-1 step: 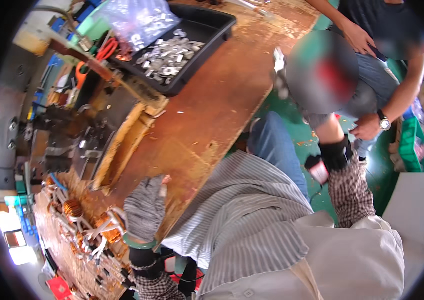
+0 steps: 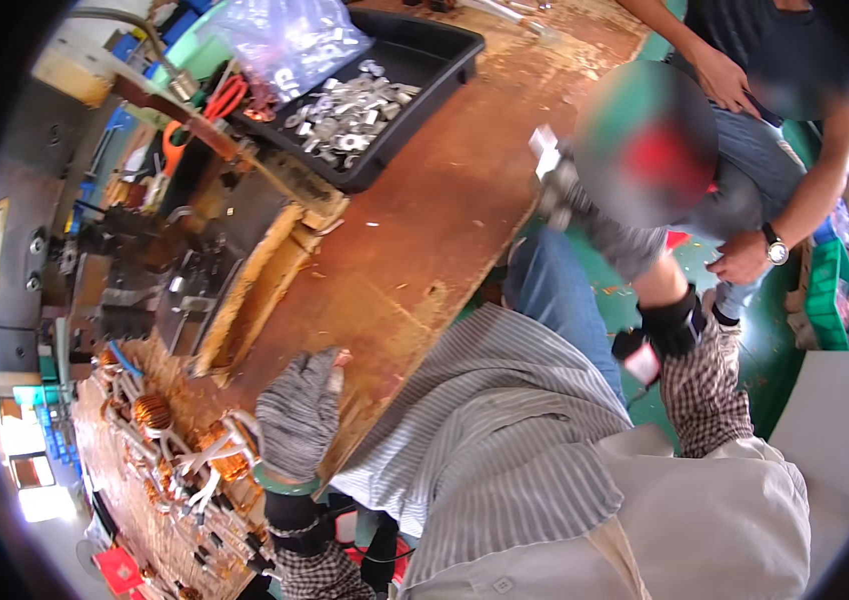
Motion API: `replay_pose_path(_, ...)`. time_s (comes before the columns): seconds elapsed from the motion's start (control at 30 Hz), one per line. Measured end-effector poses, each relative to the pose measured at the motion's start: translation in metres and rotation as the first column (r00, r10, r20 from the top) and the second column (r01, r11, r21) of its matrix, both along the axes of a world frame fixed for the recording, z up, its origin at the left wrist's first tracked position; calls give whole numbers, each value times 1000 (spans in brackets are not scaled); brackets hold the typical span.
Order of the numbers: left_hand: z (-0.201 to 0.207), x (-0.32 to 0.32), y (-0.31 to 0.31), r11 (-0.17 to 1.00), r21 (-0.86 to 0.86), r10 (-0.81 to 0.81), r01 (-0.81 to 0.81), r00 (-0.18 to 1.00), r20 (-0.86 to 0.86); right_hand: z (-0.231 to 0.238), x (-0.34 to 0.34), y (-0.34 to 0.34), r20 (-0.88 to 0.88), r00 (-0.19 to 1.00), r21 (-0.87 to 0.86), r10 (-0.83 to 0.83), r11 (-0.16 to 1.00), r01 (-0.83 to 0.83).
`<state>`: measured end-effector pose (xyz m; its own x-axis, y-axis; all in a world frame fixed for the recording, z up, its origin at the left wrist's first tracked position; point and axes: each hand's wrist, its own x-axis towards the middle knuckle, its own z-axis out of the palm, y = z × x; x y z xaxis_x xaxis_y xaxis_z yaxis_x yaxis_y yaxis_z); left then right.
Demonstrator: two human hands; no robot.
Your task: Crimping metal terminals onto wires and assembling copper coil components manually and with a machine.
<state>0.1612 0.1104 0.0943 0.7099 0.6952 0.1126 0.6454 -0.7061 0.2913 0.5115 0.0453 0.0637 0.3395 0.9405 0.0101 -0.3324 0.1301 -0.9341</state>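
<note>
My left hand (image 2: 297,415), in a grey knitted glove, is on the wooden bench, back upward. Its fingers look curled together, a bare fingertip shows at the far end, and whatever may be under them is hidden. Beside it lies a copper-wire coil (image 2: 230,455) with white leads, close to the glove's left edge. My right hand (image 2: 627,240), gloved alike, reaches out over the bench's right edge and is partly covered by a blurred round patch. Its smeared fingers are closed around a small pale, shiny piece (image 2: 546,150) whose kind I cannot make out.
A black tray (image 2: 415,120) holds loose metal terminals and a clear plastic bag (image 2: 290,45). A dark machine fixture (image 2: 190,280) with a wooden block stands left. More coils (image 2: 152,412) lie lower left. A co-worker's hand (image 2: 740,257) and a green crate (image 2: 830,295) are at right.
The view has shifted slightly, so the bench things sit a little further right. My right hand and its pale piece have moved a little left and nearer. My left hand stays put on the bench.
</note>
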Motion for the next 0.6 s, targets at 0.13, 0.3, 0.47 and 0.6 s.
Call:
replay_pose_path(0.13,5,-1,-10,998,-63,23,-17,995,99,8,-84,-6,-10,863,-185,505,847,-498)
replay_pose_path(0.3,7,0,-7,998,-55,26,-17,986,167,-21,-131,13,340,739,-75,581,800,-595)
replay_pose_path(0.47,1,-6,-3,998,-47,43,-35,982,183,-11,-146,31,376,706,-193,599,796,-573)
replay_pose_path(0.6,3,-5,-3,1000,3,22,-23,985,169,-12,-149,35,430,687,-154,586,797,-583)
